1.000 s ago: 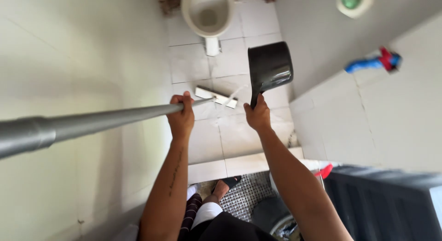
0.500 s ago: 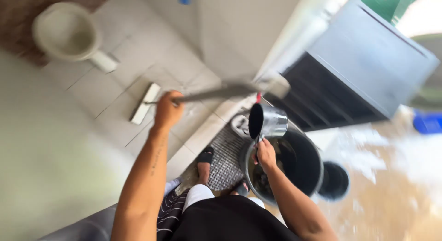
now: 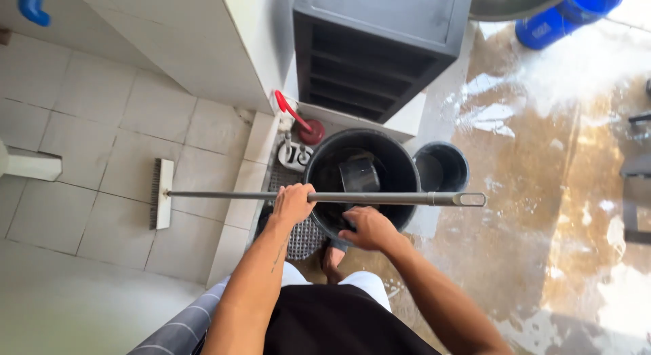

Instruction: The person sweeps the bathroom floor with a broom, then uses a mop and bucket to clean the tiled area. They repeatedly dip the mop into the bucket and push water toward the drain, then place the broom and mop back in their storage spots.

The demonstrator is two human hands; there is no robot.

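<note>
Head view, left hand [image 3: 293, 203] gripping broom pole [image 3: 380, 198], right hand [image 3: 367, 228] dipping scoop [image 3: 359, 175] in bucket [image 3: 400, 166]

The big bucket [image 3: 359, 175] stands in the middle, just far of the person's two hands. A scoop [image 3: 359, 175] sits inside it. A small bucket [image 3: 442, 166] stands just beside it on the right. A long pole [image 3: 325, 197] lies across the top of the big bucket, from left to right. The left hand [image 3: 293, 203] holds the pole. The right hand [image 3: 366, 228] is at the near rim of the big bucket. The brush head [image 3: 161, 193] rests on the floor tiles [image 3: 88, 151] at the left end of the pole. A plunger [image 3: 302, 121] stands far of the big bucket, near the wall. A mat [image 3: 298, 233] lies under the left hand.
</note>
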